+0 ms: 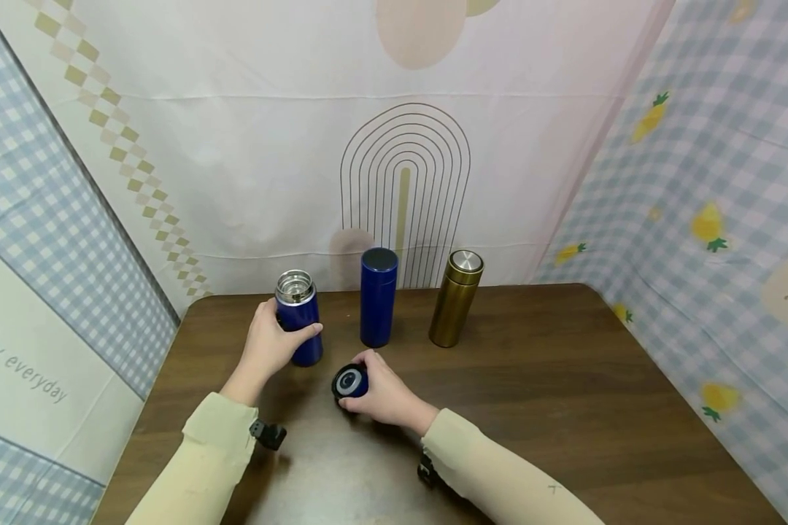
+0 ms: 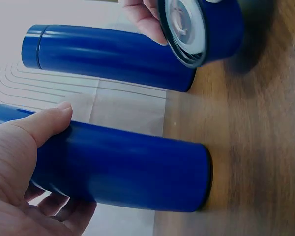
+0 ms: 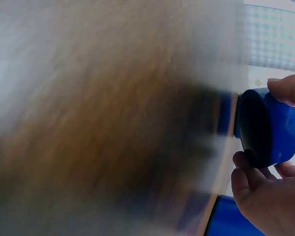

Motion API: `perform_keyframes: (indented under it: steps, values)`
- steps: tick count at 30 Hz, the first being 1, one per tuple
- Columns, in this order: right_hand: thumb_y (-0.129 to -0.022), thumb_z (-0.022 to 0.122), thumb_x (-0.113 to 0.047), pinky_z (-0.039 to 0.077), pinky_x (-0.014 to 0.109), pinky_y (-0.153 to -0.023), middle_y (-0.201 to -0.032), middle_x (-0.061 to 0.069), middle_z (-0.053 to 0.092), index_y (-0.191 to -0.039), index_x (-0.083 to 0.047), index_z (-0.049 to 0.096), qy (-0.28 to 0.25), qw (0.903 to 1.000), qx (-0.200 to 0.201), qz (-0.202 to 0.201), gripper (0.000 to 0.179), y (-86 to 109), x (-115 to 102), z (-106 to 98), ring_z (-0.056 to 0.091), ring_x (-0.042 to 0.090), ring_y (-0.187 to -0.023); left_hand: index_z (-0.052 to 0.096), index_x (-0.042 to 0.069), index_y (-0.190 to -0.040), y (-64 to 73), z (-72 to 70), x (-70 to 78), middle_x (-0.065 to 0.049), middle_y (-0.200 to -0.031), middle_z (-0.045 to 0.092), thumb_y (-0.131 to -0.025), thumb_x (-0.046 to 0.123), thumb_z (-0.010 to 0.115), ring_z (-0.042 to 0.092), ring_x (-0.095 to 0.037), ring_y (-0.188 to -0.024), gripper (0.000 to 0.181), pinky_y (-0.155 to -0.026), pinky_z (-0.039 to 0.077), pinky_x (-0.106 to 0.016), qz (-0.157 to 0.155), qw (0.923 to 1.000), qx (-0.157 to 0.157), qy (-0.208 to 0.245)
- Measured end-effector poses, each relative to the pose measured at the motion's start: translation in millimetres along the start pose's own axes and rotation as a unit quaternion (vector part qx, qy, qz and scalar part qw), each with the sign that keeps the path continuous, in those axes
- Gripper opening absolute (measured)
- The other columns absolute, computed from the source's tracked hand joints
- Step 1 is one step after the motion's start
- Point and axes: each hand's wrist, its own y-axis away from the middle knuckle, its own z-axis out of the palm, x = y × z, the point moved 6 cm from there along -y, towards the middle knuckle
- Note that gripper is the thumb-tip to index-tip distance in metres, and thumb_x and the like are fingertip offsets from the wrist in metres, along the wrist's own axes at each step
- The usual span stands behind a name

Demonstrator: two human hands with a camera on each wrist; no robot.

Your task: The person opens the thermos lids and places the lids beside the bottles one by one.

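In the head view, an uncapped blue bottle (image 1: 300, 315) is seen upright at the left of the wooden table (image 1: 532, 379), its steel mouth bared and its body gripped by the left hand (image 1: 272, 341). Its apparent lid (image 1: 352, 380) is pinched by the right hand (image 1: 386, 394) nearer the table's front, underside turned up. A second blue bottle (image 1: 378, 302) and a gold bottle (image 1: 456, 300) are seen behind, both capped and untouched. In the left wrist view, the left thumb is laid along the near bottle's side, with fingers curled beneath; the lid's pale inner ring is shown. In the right wrist view, the lid is held between thumb and fingers, its dark top turned toward the blurred table; whether contact is made cannot be told. The opening of one bottle can be judged done. The lid has not yet been set down or refitted, and if the other two are also to be opened, that work is left.
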Motion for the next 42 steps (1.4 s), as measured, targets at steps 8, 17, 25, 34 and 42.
perform_keyframes:
  steps: [8, 17, 25, 34, 42]
  values:
    - [-0.076, 0.082, -0.032, 0.045, 0.027, -0.088, -0.113, -0.001, 0.051, -0.122, -0.011, 0.047, 0.018, 0.9997, -0.008, -0.016, 0.062, -7.5, -5.2, 15.5, 0.053, 0.011, -0.100, 0.042, -0.001, -0.137, -11.2, -0.4, -5.3, -0.022, -0.130, 0.047, -0.073, 0.057, 0.077, 0.049, -0.038, -0.118, 0.093, -0.098, 0.040, -0.055, 0.001, 0.9998, -0.020, -0.008]
    - [-0.077, 0.082, -0.034, 0.045, 0.027, -0.090, -0.118, 0.000, 0.056, -0.129, -0.009, 0.054, 0.072, 0.9965, -0.020, -0.038, 0.064, -16.5, -12.0, 17.1, 0.054, 0.009, -0.103, 0.041, 0.004, -0.138, -22.7, -1.6, -10.2, -0.022, -0.130, 0.054, -0.077, 0.048, 0.078, 0.055, -0.039, -0.117, 0.084, -0.092, 0.046, -0.053, -0.014, 0.9980, -0.061, 0.011]
    - [-0.073, 0.084, -0.035, 0.042, 0.028, -0.092, -0.109, -0.003, 0.058, -0.122, -0.010, 0.058, 0.128, 0.9886, -0.030, -0.072, 0.060, -21.6, -19.6, 22.2, 0.053, 0.011, -0.102, 0.042, 0.004, -0.137, -22.6, 0.6, -12.3, -0.022, -0.129, 0.054, -0.077, 0.050, 0.078, 0.055, -0.039, -0.115, 0.084, -0.091, 0.047, -0.053, -0.023, 0.9986, -0.048, 0.000]
    - [-0.072, 0.085, -0.035, 0.043, 0.029, -0.094, -0.112, 0.000, 0.060, -0.122, -0.007, 0.059, 0.142, 0.9855, -0.034, -0.086, 0.063, -22.5, -22.8, 22.2, 0.055, 0.014, -0.106, 0.043, 0.005, -0.136, -25.9, 0.3, -11.7, -0.020, -0.127, 0.055, -0.077, 0.050, 0.078, 0.057, -0.038, -0.113, 0.082, -0.090, 0.047, -0.053, -0.020, 0.9987, -0.046, -0.010]
    - [-0.074, 0.085, -0.035, 0.042, 0.031, -0.098, -0.120, 0.003, 0.060, -0.125, -0.006, 0.057, 0.142, 0.9864, -0.049, -0.067, 0.065, -22.5, -15.7, 26.8, 0.053, 0.017, -0.114, 0.041, 0.006, -0.137, -27.7, 0.8, -17.2, -0.020, -0.129, 0.054, -0.076, 0.050, 0.078, 0.056, -0.038, -0.115, 0.083, -0.090, 0.047, -0.052, -0.018, 0.9977, -0.064, 0.002]
